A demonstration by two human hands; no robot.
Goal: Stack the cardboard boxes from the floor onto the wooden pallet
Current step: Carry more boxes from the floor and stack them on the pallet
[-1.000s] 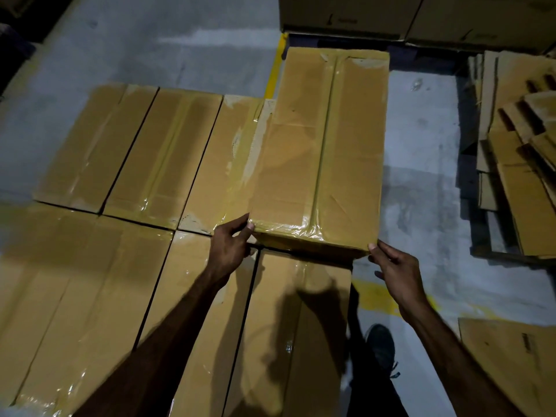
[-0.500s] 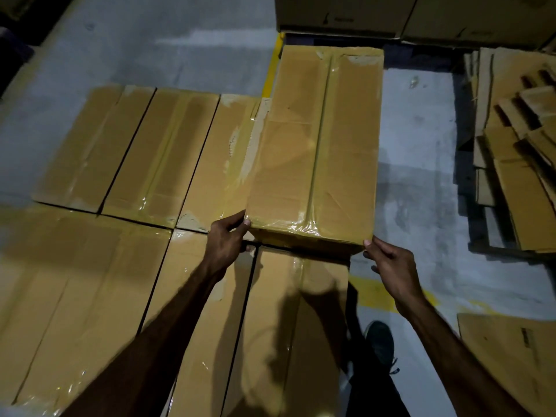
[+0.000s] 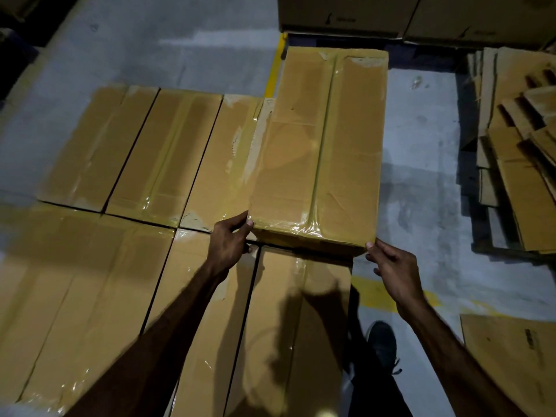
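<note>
**Two hands on the near corners of a raised box**

Two hands hold one taped cardboard box [image 3: 325, 145] at its near end. The left hand [image 3: 228, 239] grips the near left corner, thumb on the top edge and fingers curled under and around the corner. The right hand [image 3: 391, 266] meets the near right corner with its fingertips; the fingers look bent against the corner, though whether they wrap beneath it is hard to tell from this angle.

The held box sits higher than the layer of boxes [image 3: 156, 164] around it. Its left side overlaps the rightmost box of the far row, and its near end hangs over the seam between the far row and the near row [image 3: 90, 281]. The layer's boxes lie flat, side by side, sealed with glossy clear tape, and what they rest on is hidden beneath them.

Grey concrete floor [image 3: 421, 182] with a yellow painted line [image 3: 275, 67] shows to the right and beyond. Flattened cardboard sheets [image 3: 517, 139] are heaped at the far right, more cartons [image 3: 346, 16] stand along the top edge, and a dark shoe [image 3: 382, 344] is planted beside the near row.
</note>
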